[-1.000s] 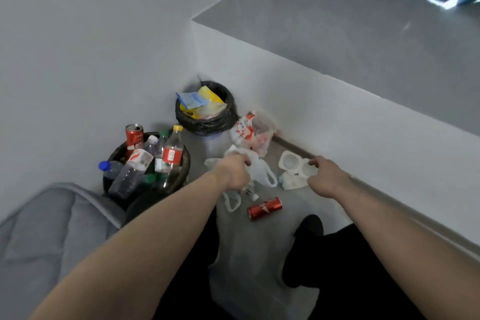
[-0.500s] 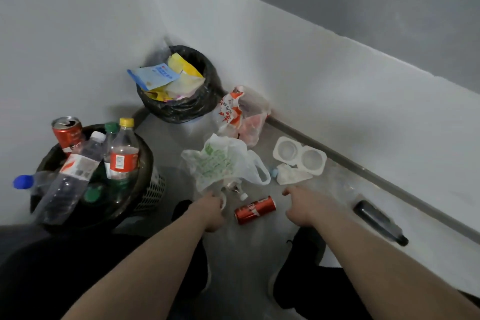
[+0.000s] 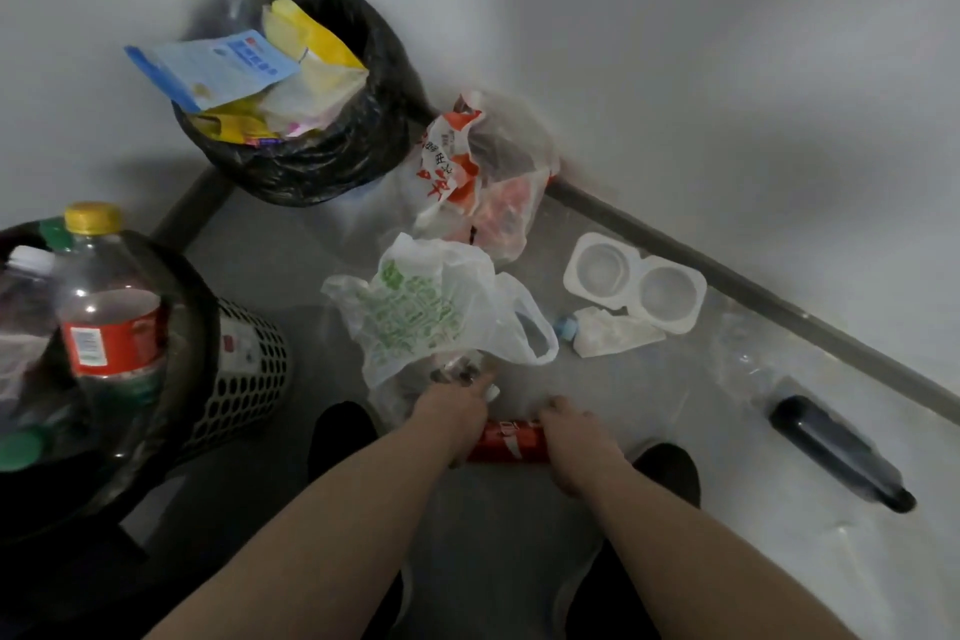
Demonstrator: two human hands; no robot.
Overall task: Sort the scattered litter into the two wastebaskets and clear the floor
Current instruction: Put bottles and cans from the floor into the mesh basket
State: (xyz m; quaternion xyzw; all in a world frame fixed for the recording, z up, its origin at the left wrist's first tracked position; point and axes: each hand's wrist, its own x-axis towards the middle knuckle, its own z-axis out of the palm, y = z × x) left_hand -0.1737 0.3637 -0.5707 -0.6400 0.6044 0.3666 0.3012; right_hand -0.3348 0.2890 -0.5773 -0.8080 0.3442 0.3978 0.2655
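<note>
The grey floor (image 3: 291, 244) fills the middle of the frame, bounded by white walls above and at right. At the left edge stands a black perforated plastic wastebasket (image 3: 244, 369), packed with drink bottles; a clear plastic bottle with a red label and yellow cap (image 3: 111, 322) stands upright in it. In the upper left, in the corner, a wastebasket lined with a black bin bag (image 3: 332, 156) holds paper and wrappers, among them a pale blue packet (image 3: 218, 68) and a yellow packet (image 3: 306, 36).

Just right of that lined basket a clear plastic bag with red and orange print (image 3: 467, 177) slumps on the floor against the wall. Below it, near the centre, lies a white plastic carrier bag with green print (image 3: 415, 312). To its right sit a white moulded two-cup tray (image 3: 634, 281) and, touching its lower edge, a crumpled white wrapper (image 3: 618, 338). At lower right a dark bottle (image 3: 836, 447) lies on its side, well apart from the rest.

At lower centre a red drink can (image 3: 511, 442) lies on its side on the floor. The right hand (image 3: 576, 442) is curled over its right end, seemingly closed on it. The left hand (image 3: 457, 405) covers the can's left end, its fingers at the carrier bag's lower edge; what it grips cannot be told.
</note>
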